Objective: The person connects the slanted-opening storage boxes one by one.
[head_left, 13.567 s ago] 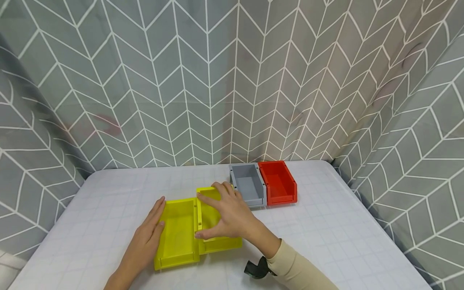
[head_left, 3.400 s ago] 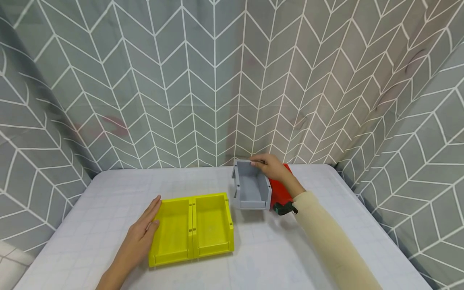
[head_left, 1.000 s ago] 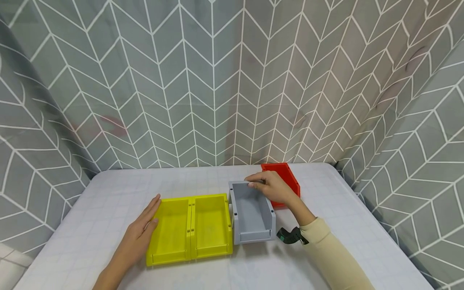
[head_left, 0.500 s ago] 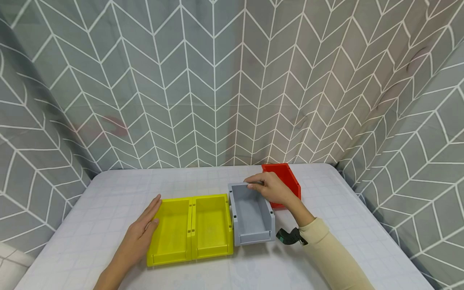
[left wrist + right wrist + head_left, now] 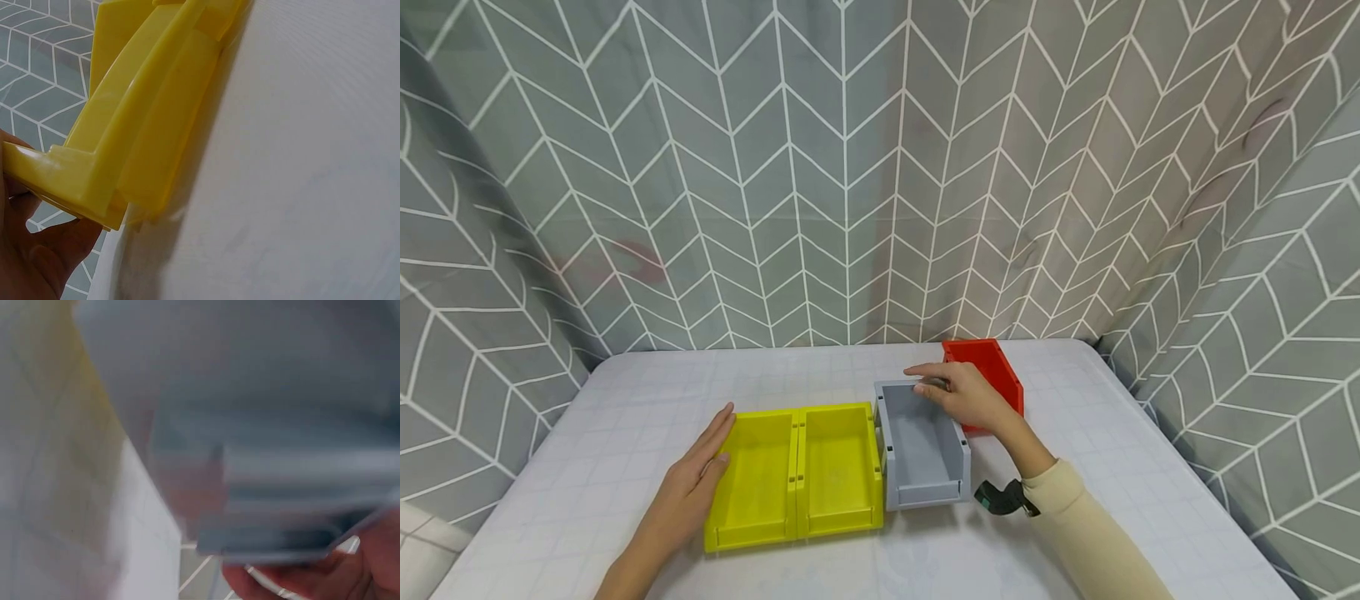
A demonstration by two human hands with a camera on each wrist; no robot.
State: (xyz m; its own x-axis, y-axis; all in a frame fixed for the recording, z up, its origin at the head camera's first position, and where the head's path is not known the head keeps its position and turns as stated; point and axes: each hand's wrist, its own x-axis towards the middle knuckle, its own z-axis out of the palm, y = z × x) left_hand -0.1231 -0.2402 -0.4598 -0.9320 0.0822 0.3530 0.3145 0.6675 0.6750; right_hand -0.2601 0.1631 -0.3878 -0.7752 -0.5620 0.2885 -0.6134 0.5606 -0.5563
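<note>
While grey bin (image 5: 922,450) is running fore-and-aft beside yellow bins (image 5: 838,467), right hand (image 5: 968,395) is pinching its far end, straight-fingered left hand (image 5: 688,490) touching them.

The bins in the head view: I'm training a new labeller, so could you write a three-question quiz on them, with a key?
1. Multiple choice: what colour is the bin that the right hand holds by its far end?
A) Red
B) Gray
C) Yellow

2. True or false: the left hand is touching the red bin.

3. Count: how many bins show in the head view, and how many of each colour?

Key:
1. B; it holds the gray bin.
2. False; it touches the outer side of the left yellow bin.
3. Four: that yellow one, the right yellow bin, the gray one and the red bin.
</note>
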